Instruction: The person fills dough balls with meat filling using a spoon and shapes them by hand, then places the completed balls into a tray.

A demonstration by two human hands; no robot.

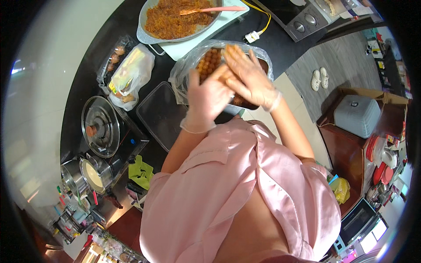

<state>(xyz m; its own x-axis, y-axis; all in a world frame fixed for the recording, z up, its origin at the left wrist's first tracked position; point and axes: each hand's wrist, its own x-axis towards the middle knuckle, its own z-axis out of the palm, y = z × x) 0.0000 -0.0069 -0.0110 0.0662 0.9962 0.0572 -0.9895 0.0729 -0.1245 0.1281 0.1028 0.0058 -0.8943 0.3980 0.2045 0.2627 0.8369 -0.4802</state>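
Note:
Both my hands wear thin clear gloves and meet over a dark tray (pixel 263 65) with a clear plastic bag (pixel 177 72) around it. Rows of small round orange-brown balls (pixel 209 61) lie at the tray's left; more of the brown food shows below my hands. My right hand (pixel 252 79) lies palm down across the fingers of my left hand (pixel 210 98), the palms pressed together. Whatever is between them is hidden. Orange residue coats the right fingertips. Slight motion blur softens both hands.
A grey pan (pixel 142 33) of orange-brown crumbly mixture, with a pink spatula (pixel 219 8), sits on a white hot plate (pixel 175 50). Left are a dark clear-walled container (pixel 160 114), a bagged package (pixel 131 74), eggs (pixel 115 57) and a glass lid (pixel 101 122). A white plug (pixel 252 37) lies behind the tray.

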